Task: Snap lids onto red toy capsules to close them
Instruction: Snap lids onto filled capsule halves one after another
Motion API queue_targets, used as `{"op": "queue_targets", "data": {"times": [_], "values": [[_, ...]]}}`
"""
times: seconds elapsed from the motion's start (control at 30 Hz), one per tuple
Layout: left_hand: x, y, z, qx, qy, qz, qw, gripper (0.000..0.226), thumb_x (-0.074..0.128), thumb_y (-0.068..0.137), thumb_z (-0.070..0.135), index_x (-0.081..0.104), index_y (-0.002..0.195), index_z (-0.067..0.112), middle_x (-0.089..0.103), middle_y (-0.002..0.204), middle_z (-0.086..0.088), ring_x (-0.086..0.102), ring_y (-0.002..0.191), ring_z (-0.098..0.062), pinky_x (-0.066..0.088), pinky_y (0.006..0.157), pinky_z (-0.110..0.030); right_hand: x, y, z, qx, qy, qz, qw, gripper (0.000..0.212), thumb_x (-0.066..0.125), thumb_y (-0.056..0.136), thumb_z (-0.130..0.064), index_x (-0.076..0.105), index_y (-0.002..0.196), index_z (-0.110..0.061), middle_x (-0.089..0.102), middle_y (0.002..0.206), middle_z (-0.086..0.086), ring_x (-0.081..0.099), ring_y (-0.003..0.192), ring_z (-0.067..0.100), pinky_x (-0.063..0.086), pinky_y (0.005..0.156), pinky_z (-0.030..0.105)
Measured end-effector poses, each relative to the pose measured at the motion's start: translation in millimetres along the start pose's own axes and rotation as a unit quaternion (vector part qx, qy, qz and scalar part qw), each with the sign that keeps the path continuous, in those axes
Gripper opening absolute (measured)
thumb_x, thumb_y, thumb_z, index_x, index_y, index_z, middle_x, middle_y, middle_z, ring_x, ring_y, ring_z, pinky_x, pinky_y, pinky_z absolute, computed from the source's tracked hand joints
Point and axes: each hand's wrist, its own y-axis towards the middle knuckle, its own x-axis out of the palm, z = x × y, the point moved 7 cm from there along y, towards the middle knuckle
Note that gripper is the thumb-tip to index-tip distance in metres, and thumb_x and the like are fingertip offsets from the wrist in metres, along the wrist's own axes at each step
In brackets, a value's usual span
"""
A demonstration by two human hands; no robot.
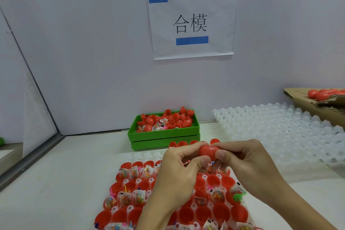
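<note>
We hold one red capsule up over the tray, just above the middle of the view, lying on its side between both hands. Our left hand pinches its nine o'clock end with thumb and curled fingers; our right hand pinches the three o'clock end the same way. Gripping it end to end lets us squeeze the two halves toward each other, which is probably why it is turned sideways. We cannot tell whether the seam has clicked home.

Below, toward six o'clock, the tray keeps open red halves upright in its cups, many with small packets of toys inside, so each waits ready for a lid. At twelve o'clock from the hands, the green bin holds loose red halves within reach. At two o'clock lie white empty trays, and beyond them a cardboard box with closed capsules.
</note>
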Motion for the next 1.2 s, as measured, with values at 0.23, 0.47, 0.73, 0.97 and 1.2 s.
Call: {"op": "queue_targets", "data": {"times": [0.23, 0.47, 0.73, 0.97, 1.2], "values": [[-2, -1, -1, 0.004, 0.022, 0.020, 1.000, 0.057, 0.065, 0.092, 0.005, 0.066, 0.081, 0.061, 0.073, 0.078, 0.008, 0.070, 0.073, -0.014, 0.052, 0.068, -0.012, 2, -1, 3, 0.005, 0.020, 0.017, 1.000, 0.034, 0.063, 0.089, 0.003, 0.077, 0.089, -0.029, 0.075, 0.069, 0.003, 0.071, 0.061, 0.015, 0.053, 0.059, 0.016], [-1, 0, -5, -0.004, 0.038, 0.033, 0.999, 0.061, 0.066, 0.090, 0.003, 0.066, 0.076, 0.062, 0.073, 0.077, 0.010, 0.068, 0.070, -0.012, 0.053, 0.066, -0.014, 5, -3, 3, 0.011, 0.015, 0.013, 1.000, 0.038, 0.064, 0.089, 0.001, 0.077, 0.083, -0.034, 0.075, 0.066, 0.002, 0.071, 0.061, 0.013, 0.052, 0.060, 0.014], [5, 0, -8, 0.032, 0.100, 0.030, 0.994, 0.044, 0.064, 0.088, 0.003, 0.066, 0.098, 0.047, 0.068, 0.078, 0.012, 0.060, 0.070, -0.009, 0.049, 0.065, -0.018, 8, -4, 4, 0.014, -0.001, 0.012, 1.000, 0.038, 0.060, 0.090, 0.009, 0.078, 0.081, -0.024, 0.073, 0.062, 0.001, 0.070, 0.055, 0.011, 0.049, 0.053, 0.011], [11, -1, -8, 0.044, 0.145, 0.008, 0.988, 0.019, 0.060, 0.087, -0.001, 0.074, 0.084, 0.011, 0.067, 0.071, 0.001, 0.054, 0.069, -0.010, 0.044, 0.062, -0.017, 12, -5, 9, 0.027, -0.014, -0.011, 0.999, 0.035, 0.054, 0.092, 0.012, 0.079, 0.088, -0.014, 0.075, 0.066, 0.001, 0.072, 0.061, 0.011, 0.053, 0.057, 0.015], [11, -3, -2, 0.052, 0.133, 0.046, 0.989, 0.017, 0.059, 0.087, 0.007, 0.074, 0.088, 0.013, 0.067, 0.072, 0.006, 0.057, 0.072, -0.007, 0.047, 0.063, -0.020, 9, -2, 6, 0.017, -0.020, -0.012, 1.000, 0.041, 0.052, 0.094, 0.011, 0.079, 0.079, -0.016, 0.073, 0.063, 0.003, 0.069, 0.058, 0.010, 0.050, 0.056, 0.013]]}}
